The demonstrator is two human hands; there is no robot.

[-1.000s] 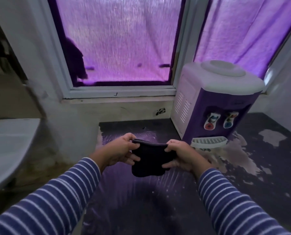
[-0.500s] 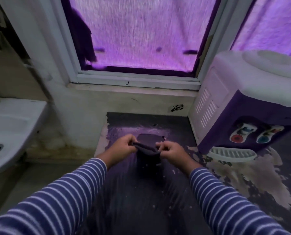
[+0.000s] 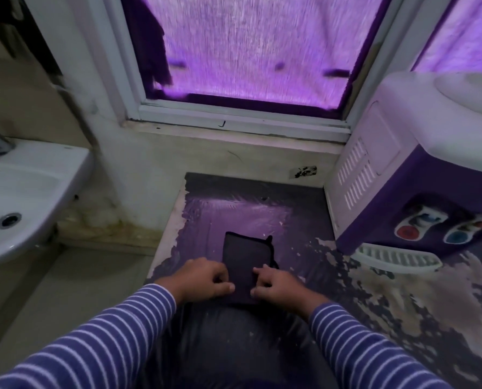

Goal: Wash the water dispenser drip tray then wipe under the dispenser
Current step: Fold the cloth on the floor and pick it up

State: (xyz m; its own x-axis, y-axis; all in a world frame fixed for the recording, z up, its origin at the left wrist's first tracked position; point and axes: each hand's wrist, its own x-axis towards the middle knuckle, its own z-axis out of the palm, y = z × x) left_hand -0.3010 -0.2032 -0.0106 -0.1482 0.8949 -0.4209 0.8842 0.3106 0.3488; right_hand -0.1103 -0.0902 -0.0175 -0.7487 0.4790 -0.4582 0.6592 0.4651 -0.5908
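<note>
Left hand (image 3: 203, 279) and right hand (image 3: 279, 284) pinch the dark folded cloth (image 3: 245, 255) lying on the purple counter (image 3: 220, 217), apparently readying it; next probably means reaching the white slotted plastic drip tray (image 3: 397, 258), frame right

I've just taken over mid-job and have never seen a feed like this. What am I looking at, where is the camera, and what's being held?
There is no robot here. A person wears one camera on the head, looking forward and down, so the striped sleeves are their own arms. The left hand and right hand pinch the near edge of a dark cloth lying flat on the worn counter. On the right stands the water dispenser, with its white drip tray at its foot. A sink is on the left.
</note>
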